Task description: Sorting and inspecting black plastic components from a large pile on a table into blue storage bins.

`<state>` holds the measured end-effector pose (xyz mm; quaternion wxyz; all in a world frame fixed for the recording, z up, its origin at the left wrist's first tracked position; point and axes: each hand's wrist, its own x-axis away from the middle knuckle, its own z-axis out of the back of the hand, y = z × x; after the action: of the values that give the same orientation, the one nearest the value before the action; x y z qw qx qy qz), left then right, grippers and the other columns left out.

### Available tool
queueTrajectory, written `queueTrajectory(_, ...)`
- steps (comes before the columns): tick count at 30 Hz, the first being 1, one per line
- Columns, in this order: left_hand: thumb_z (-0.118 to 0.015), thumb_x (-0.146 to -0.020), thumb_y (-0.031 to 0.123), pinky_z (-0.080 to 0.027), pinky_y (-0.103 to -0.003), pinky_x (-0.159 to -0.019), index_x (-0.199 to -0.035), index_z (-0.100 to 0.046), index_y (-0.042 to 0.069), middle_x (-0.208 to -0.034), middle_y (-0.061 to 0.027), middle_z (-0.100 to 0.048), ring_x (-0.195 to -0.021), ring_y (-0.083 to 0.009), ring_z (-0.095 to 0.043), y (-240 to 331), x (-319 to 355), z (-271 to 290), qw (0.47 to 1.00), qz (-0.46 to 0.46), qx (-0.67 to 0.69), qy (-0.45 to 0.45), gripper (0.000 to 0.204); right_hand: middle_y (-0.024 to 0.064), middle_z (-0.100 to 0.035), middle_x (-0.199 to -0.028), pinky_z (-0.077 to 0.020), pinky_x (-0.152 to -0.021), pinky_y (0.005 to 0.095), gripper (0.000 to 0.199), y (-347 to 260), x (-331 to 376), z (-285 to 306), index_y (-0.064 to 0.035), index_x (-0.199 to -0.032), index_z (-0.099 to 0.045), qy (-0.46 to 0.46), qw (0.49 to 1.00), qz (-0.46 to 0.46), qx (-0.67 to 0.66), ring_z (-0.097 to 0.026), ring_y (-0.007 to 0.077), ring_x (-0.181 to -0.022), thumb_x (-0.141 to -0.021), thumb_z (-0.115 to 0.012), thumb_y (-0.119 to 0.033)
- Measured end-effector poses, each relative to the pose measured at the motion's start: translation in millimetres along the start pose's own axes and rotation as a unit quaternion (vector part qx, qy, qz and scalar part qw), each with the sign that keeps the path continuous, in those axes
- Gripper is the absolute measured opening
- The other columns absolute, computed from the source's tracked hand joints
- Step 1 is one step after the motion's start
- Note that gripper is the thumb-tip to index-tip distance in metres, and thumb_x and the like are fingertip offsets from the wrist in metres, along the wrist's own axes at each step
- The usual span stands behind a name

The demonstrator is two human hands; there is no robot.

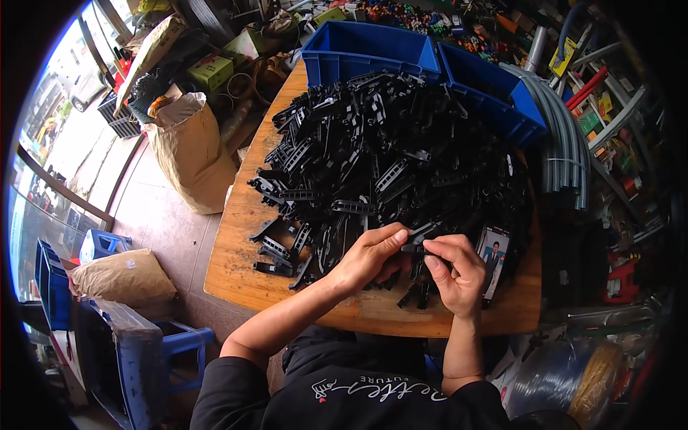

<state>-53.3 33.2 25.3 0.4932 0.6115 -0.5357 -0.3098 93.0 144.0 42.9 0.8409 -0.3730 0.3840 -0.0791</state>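
Note:
Between my hands is a small black plastic part (413, 248), above the near edge of a large heap of black plastic parts (387, 165). My left hand (374, 256) is closed, its thumb pressed against the part's left end. With thumb and fingers curled, my right hand (459, 274) pinches the right end. Part of what I hold is hidden behind my fingers. Many heap pieces are long, with ladder-like slots. Just right of my right hand, a phone (494, 262) with a lit screen leans at the heap's edge.
The heap covers most of a wooden table (240, 247). Two blue bins, one at the back (369, 51) and one at the back right (494, 93), border it. A paper sack (188, 154) and blue stool (183, 355) stand left. Coiled grey hose (566, 147) lies right.

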Motion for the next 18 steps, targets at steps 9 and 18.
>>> queueTrajectory(9, -0.050, -0.094, 0.039, -0.041, -0.034, -0.054, -0.090, -0.049, -0.001, -0.068, -0.0130, -0.051, -0.056, -0.0239, -0.049, -9, -2, 5, 0.927, -0.260, -0.270, -0.010, 0.040, 0.0088, -0.060, -0.089, -0.0469, -0.065, 0.0254, 0.020, -8, -5, 5, -0.0024, -0.097, -0.067, -0.010, 0.997, 0.021, 0.069, -0.059, 0.0185, -0.075, -0.077, -0.069, -0.003)
queueTrajectory(18, -0.062, -0.086, 0.023, -0.044, -0.041, -0.055, -0.091, -0.047, -0.001, -0.074, -0.0176, -0.055, -0.064, -0.0373, -0.057, -8, 4, -4, 0.872, -0.292, -0.389, 0.056, 0.029, 0.0087, -0.056, -0.097, -0.0478, -0.069, 0.0260, 0.041, -2, -7, 4, -0.0018, -0.113, -0.059, -0.006, 0.998, 0.004, 0.065, -0.056, 0.0149, -0.079, -0.077, -0.073, -0.018)
